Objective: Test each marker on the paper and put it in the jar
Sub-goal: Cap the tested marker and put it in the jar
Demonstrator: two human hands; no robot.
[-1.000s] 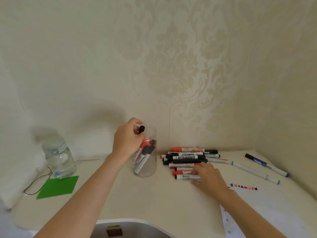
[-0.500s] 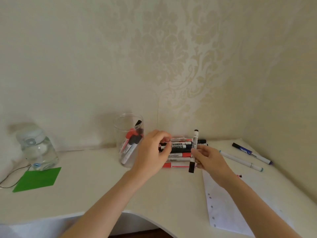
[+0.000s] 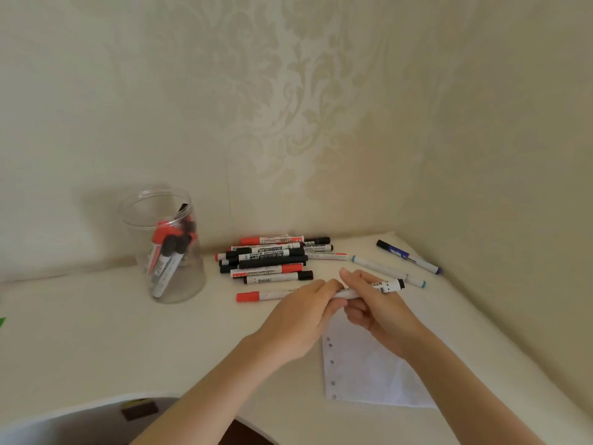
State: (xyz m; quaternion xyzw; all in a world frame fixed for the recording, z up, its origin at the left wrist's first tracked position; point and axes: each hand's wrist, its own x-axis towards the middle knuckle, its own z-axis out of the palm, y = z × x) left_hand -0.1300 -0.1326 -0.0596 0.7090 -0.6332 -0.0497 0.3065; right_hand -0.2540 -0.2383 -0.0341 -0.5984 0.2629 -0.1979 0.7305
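A black-capped whiteboard marker (image 3: 369, 289) is held level between both hands above the top edge of the punched paper sheet (image 3: 362, 364), near the desk's right front. Its long axis runs left to right, with the black end (image 3: 399, 284) projecting past the right hand (image 3: 382, 313) toward the desk's right edge. The right hand's fingers are curled round the barrel. The left hand (image 3: 305, 319) is closed over the marker's other end; the cap is probably under those fingers, though that end is hidden.

The paper lies directly beneath the hands, so only a short lowering is judged necessary once the cap is pulled off. The clear plastic jar (image 3: 167, 277), already holding several markers, stands toward the desk's back left, well apart from the hands, and is nearer to the left hand. The pile of untested markers (image 3: 272, 258) lies between jar and hands along the back edge, a red-capped marker (image 3: 256, 296) lying just beside the left hand. Two slimmer pens (image 3: 407, 256) rest near the back right corner.
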